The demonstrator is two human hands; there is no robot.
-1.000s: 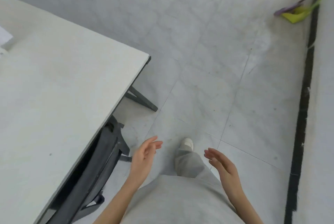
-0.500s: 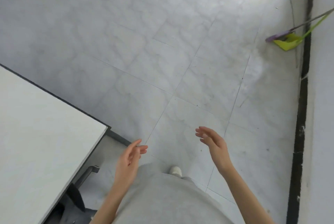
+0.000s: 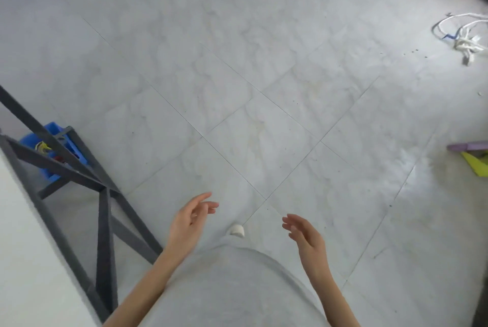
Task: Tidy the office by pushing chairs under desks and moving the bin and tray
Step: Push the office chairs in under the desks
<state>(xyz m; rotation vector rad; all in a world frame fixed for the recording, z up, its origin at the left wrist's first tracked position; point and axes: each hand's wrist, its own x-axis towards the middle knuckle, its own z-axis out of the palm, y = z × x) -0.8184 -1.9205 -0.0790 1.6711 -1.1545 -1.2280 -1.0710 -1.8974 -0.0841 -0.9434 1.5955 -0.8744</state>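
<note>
Blue bin sits at nine o'clock under the counter, so left hand and right hand, fingers relaxed and empty, probably reach there next.

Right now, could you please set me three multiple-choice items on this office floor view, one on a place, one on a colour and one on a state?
1. Where does the blue bin stand?
A. on the floor behind the dark desk frame, at the left
B. beside the white cables
C. on the desk top

2. What colour is the dustpan at the right edge?
A. red
B. yellow-green
C. black

3. What are the hands doing?
A. both carry a tray
B. the left hand grips a chair
C. both are open and hold nothing

Answers: 1 A, the bin shows through the frame's bars. 2 B, its body is yellow-green under a purple handle. 3 C, the left hand and right hand hang over the floor with relaxed fingers.
</note>
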